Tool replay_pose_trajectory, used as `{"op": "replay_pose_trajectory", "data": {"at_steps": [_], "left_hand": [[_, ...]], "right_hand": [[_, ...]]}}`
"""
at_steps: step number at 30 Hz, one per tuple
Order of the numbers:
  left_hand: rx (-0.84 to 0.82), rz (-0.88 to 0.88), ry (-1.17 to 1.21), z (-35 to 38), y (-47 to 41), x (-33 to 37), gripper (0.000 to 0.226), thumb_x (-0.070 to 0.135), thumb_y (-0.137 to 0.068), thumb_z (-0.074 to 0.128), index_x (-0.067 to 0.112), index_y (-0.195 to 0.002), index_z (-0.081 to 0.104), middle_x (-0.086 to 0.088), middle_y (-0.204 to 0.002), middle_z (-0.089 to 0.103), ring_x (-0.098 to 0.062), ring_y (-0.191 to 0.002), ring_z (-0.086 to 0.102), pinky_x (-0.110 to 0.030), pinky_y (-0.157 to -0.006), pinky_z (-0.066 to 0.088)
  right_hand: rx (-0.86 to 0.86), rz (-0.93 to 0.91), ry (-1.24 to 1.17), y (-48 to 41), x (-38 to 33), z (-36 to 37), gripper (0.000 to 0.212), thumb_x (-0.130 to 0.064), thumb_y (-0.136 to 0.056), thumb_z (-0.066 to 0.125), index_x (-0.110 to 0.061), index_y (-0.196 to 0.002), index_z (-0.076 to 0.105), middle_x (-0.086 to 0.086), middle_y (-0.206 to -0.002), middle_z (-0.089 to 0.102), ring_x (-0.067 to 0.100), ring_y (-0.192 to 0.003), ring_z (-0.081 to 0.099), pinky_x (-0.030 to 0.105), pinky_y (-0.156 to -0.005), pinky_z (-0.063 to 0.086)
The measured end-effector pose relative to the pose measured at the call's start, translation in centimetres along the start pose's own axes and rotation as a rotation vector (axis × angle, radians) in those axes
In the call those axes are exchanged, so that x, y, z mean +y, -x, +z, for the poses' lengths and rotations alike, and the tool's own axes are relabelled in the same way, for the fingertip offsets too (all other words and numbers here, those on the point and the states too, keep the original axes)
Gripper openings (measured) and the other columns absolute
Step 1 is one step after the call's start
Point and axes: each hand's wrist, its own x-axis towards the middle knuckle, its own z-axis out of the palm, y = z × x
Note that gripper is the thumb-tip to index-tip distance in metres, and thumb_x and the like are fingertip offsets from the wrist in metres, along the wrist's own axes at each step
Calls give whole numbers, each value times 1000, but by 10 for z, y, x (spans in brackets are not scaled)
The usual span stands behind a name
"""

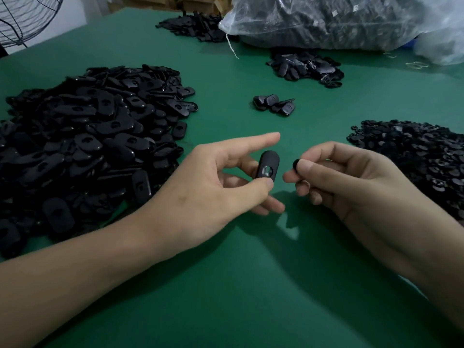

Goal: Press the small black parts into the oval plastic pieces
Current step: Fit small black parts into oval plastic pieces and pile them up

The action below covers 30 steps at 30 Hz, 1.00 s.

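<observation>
Head view: both hands apart above the green surface [238,285], each pinching one piece.

Left hand [221,182] pinches an oval plastic piece [267,165] upright between thumb and a curled finger, index finger straight; the round hole at its lower end faces the camera. Right hand [351,182], just beside at 3 o'clock, pinches a small black part [296,165] at thumb and fingertip; part and oval near, not touching. Big heap of ovals [82,136] at 9 o'clock. Heap of small parts [421,159] at 3 o'clock. Small cluster [275,105] at 12 o'clock, another heap [305,67] beyond it. Clear plastic bag [339,21] of dark pieces at 1 o'clock. Wire fan guard [27,16] at 10 o'clock.
</observation>
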Motion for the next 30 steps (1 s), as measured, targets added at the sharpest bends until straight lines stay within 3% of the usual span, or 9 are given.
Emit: {"op": "replay_pose_trajectory", "data": {"at_steps": [4,8,12,21,27,30], "left_hand": [[26,12,48,2,-1,1,51,3,-90,74,24,-135,64,-3,-89,74,-27,-75,79,-26,-70,62],[66,11,122,2,-4,3,43,15,-78,77,21,-120,72,-11,-88,74,-28,-76,79,-27,-70,62],[83,11,150,2,-4,3,49,14,-72,80,18,-120,73,-22,-95,71,-27,-80,79,-26,-73,62],[62,27,111,0,-5,1,57,19,-68,87,26,-123,73,-8,-95,76,-29,-87,78,-28,-83,61],[57,29,109,0,-5,1,57,18,-70,85,28,-125,72,-14,-96,74,-27,-87,78,-23,-81,58],[67,30,93,0,-5,1,60,20,-70,85,27,-128,69,-12,-94,75,-27,-86,79,-27,-82,61]], "right_hand": [[-1,43,-74,-2,0,-2,40,-22,-64,79,-8,-101,76,14,-89,77,11,-67,65,17,-60,52],[-19,54,-86,-2,0,-3,35,-19,-64,79,-10,-98,80,14,-91,78,11,-68,66,16,-62,53],[-43,60,-114,-2,-2,-3,31,-18,-64,79,-13,-94,81,15,-94,78,12,-69,68,16,-62,53],[-60,99,-191,-2,-5,-5,18,-20,-72,74,-17,-89,79,13,-99,78,12,-71,71,17,-64,56],[-63,113,-202,-2,-7,-5,17,-21,-71,75,-17,-87,75,14,-101,78,13,-72,72,18,-64,56],[-64,114,-200,-2,-7,-5,18,-22,-71,75,-17,-88,73,13,-100,78,13,-72,73,18,-64,56]]}}
